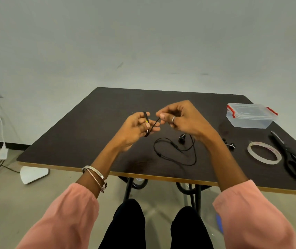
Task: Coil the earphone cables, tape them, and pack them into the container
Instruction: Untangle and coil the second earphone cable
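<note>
A black earphone cable lies in loose loops on the dark table, its earbuds near my right wrist. One end of the cable is raised above the table. My left hand holds a few turns of it wrapped around its fingers. My right hand pinches the cable close by, just to the right. A second pair of earbuds shows partly behind my right forearm. The clear container with red clips stands closed at the back right. A roll of clear tape lies to the right.
Black scissors lie at the table's right edge beside the tape. The table's front edge runs just above my knees. On the left, a wall socket with white chargers and cables hangs to the floor.
</note>
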`<move>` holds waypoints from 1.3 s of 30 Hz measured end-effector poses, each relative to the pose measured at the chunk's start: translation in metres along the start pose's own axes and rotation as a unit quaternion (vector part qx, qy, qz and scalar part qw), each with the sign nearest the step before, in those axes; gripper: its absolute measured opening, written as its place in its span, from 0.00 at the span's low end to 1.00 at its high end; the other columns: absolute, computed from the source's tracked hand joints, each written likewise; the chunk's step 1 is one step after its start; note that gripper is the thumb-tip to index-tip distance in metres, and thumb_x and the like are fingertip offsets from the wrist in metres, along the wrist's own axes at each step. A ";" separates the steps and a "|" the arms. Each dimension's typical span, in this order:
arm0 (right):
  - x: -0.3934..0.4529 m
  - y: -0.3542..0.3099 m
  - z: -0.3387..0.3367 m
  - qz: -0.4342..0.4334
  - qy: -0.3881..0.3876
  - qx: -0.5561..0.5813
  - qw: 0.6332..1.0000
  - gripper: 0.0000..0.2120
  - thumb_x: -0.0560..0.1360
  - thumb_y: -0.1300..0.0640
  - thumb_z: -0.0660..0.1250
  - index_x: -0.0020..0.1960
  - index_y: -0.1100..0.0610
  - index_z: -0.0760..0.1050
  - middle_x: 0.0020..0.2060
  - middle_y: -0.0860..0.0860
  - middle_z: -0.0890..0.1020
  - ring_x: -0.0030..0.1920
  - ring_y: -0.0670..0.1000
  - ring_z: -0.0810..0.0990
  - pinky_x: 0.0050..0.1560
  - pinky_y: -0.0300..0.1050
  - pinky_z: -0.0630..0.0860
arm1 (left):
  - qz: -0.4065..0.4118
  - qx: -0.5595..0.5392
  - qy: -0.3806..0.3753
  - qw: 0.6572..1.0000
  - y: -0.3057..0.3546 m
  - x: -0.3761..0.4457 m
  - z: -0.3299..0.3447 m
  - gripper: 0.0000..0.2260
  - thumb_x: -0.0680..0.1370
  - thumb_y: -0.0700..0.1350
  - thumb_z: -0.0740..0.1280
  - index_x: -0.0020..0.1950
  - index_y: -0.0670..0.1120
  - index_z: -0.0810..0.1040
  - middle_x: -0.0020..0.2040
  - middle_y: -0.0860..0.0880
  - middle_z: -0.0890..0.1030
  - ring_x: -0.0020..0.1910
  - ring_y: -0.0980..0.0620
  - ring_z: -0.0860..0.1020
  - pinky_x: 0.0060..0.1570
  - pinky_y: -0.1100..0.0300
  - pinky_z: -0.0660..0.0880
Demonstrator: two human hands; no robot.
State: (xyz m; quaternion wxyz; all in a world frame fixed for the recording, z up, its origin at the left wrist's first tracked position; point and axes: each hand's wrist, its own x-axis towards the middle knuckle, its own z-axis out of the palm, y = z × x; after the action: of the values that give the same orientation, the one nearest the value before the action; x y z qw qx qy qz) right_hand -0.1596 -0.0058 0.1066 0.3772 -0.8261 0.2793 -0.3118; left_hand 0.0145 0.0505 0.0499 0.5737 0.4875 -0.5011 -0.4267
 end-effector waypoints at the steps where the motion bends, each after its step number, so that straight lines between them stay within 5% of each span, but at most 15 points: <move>1: 0.003 0.000 -0.002 -0.004 0.017 0.003 1.000 0.06 0.77 0.60 0.67 0.50 0.59 0.82 0.36 0.53 0.84 0.30 0.46 0.73 0.29 0.34 0.69 | -0.005 0.007 -0.029 1.000 -0.001 -0.003 0.001 0.16 0.82 0.31 0.55 0.69 0.39 0.64 0.52 0.42 0.82 0.48 0.50 0.84 0.49 0.60 0.80; 7: 0.018 0.004 -0.016 0.002 0.117 0.029 0.993 0.07 0.77 0.64 0.66 0.52 0.63 0.81 0.38 0.56 0.83 0.27 0.36 0.75 0.29 0.26 0.68 | -0.012 0.034 -0.145 0.989 0.000 -0.015 0.007 0.15 0.83 0.33 0.53 0.69 0.38 0.65 0.50 0.42 0.81 0.43 0.50 0.82 0.52 0.57 0.78; 14: 0.028 0.021 -0.009 0.011 0.137 0.035 0.990 0.07 0.77 0.63 0.66 0.52 0.63 0.81 0.36 0.53 0.83 0.26 0.38 0.74 0.27 0.30 0.67 | -0.021 -0.022 -0.170 0.985 0.012 -0.018 0.017 0.14 0.83 0.34 0.51 0.68 0.38 0.67 0.43 0.43 0.79 0.32 0.54 0.75 0.44 0.57 0.78; 22: 0.011 0.040 0.028 0.038 0.072 0.022 0.996 0.10 0.79 0.60 0.64 0.44 0.62 0.81 0.31 0.53 0.82 0.24 0.43 0.72 0.26 0.35 0.68 | 0.015 -0.198 -0.051 0.979 0.022 -0.010 0.007 0.14 0.83 0.37 0.52 0.65 0.35 0.71 0.35 0.47 0.76 0.24 0.58 0.66 0.30 0.63 0.71; 31: -0.009 0.017 0.049 0.026 -0.170 -0.140 0.975 0.09 0.80 0.61 0.62 0.57 0.61 0.77 0.34 0.51 0.81 0.27 0.39 0.77 0.38 0.37 0.79 | 0.029 -0.262 0.142 0.954 0.016 0.006 -0.009 0.07 0.83 0.35 0.54 0.58 0.37 0.70 0.44 0.43 0.81 0.32 0.53 0.78 0.45 0.55 0.81; 39: -0.005 0.000 0.032 -0.004 -0.088 -0.078 0.993 0.08 0.78 0.60 0.66 0.53 0.60 0.81 0.34 0.54 0.83 0.32 0.46 0.79 0.39 0.41 0.80 | 0.033 -0.111 0.157 0.981 0.001 0.003 -0.004 0.09 0.82 0.32 0.54 0.50 0.41 0.72 0.46 0.43 0.80 0.40 0.52 0.83 0.46 0.60 0.81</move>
State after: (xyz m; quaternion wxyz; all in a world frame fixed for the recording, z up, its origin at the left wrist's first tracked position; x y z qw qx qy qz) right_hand -0.1398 0.0125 0.0883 0.3336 -0.8785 0.2647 -0.2166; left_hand 0.0191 0.0478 0.0509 0.7095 0.4645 -0.3706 -0.3788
